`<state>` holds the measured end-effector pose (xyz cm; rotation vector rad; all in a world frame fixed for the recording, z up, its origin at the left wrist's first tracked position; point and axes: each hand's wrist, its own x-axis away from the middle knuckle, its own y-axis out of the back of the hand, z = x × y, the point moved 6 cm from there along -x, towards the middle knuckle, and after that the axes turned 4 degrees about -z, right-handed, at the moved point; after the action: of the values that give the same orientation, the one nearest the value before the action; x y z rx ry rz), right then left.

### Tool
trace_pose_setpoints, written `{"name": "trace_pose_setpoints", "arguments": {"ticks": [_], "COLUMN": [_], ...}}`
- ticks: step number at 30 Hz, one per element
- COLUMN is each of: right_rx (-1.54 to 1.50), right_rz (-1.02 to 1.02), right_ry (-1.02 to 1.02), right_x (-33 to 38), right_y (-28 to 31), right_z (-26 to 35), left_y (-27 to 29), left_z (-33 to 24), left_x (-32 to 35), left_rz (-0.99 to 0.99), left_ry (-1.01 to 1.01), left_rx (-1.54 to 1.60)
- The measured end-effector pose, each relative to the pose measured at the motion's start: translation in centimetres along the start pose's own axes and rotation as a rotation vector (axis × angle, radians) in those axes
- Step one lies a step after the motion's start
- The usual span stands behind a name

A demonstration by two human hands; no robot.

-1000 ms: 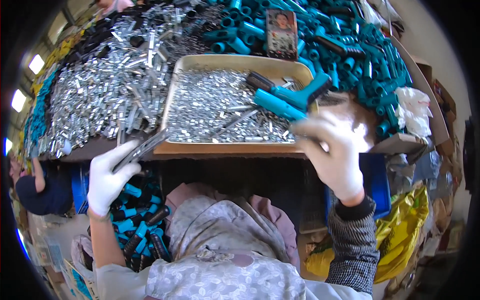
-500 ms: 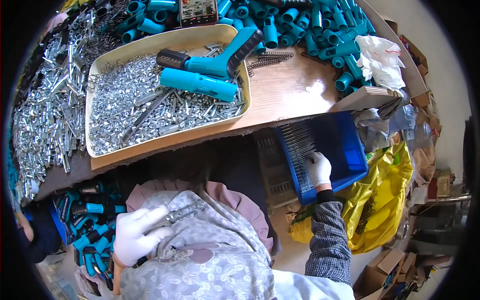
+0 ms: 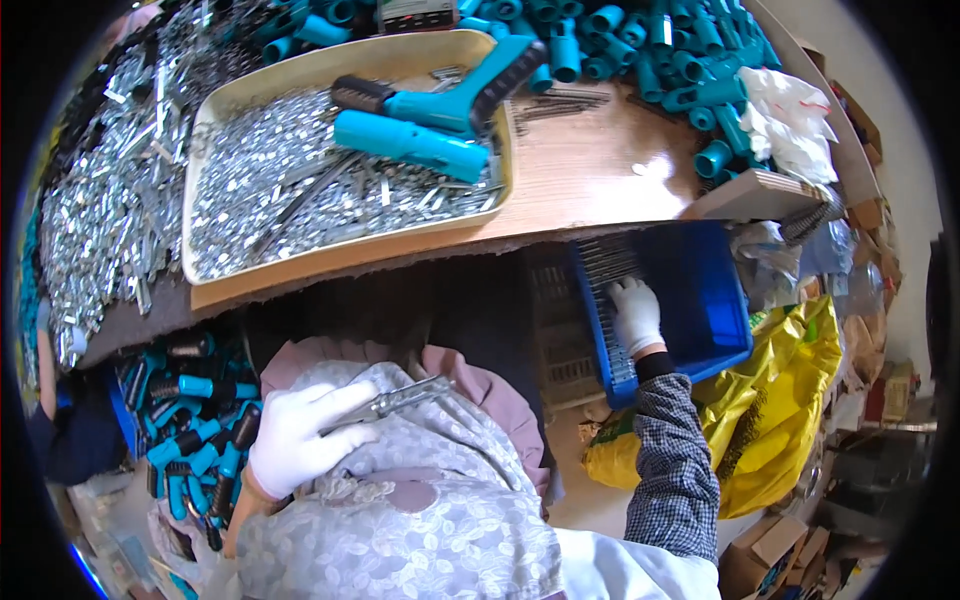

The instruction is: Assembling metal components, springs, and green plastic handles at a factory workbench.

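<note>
My left hand [image 3: 305, 435], in a white glove, is closed on slim metal rods [image 3: 400, 400] above my lap. The rods point to the right over the patterned apron [image 3: 420, 530]; blur hides their exact shape and how many there are. My right hand [image 3: 636, 315], gloved too, reaches into a blue bin [image 3: 705, 372] below the table edge. Its fingers bend down against a packed row of thin metal rods [image 3: 605, 262] lined up along the bin's left side. What sits between those fingertips is hidden.
On the table [image 3: 590, 190] a cream tray [image 3: 350, 262] holds small metal parts, with a teal-and-black handle [image 3: 440, 105] and a teal tube [image 3: 410, 145] on top. Teal tubes [image 3: 690, 60] heap behind. A yellow sack [image 3: 775, 430] lies right of the bin; teal-black handles [image 3: 195, 440] pile at left.
The view has shifted slightly. My left hand has brought the rods a little to the right and up. My right hand stays at the row of rods, its fingers slightly shifted.
</note>
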<state>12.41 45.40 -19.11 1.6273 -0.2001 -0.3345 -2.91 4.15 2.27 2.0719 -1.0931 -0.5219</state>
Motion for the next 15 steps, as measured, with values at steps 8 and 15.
{"name": "trace_pose_setpoints", "arguments": {"ticks": [8, 15], "right_rx": [0.057, -1.762], "right_rz": [0.16, -0.247], "right_ry": [-0.126, -0.658], "right_x": [-0.2, 2.0], "right_y": [0.7, 14.3], "right_z": [-2.3, 9.1], "left_y": [-0.1, -1.6], "left_z": [0.0, 2.4], "left_x": [0.3, 2.1], "left_rz": [-0.048, -0.035], "left_ry": [-0.049, 0.119], "left_rx": [0.004, -0.001]}}
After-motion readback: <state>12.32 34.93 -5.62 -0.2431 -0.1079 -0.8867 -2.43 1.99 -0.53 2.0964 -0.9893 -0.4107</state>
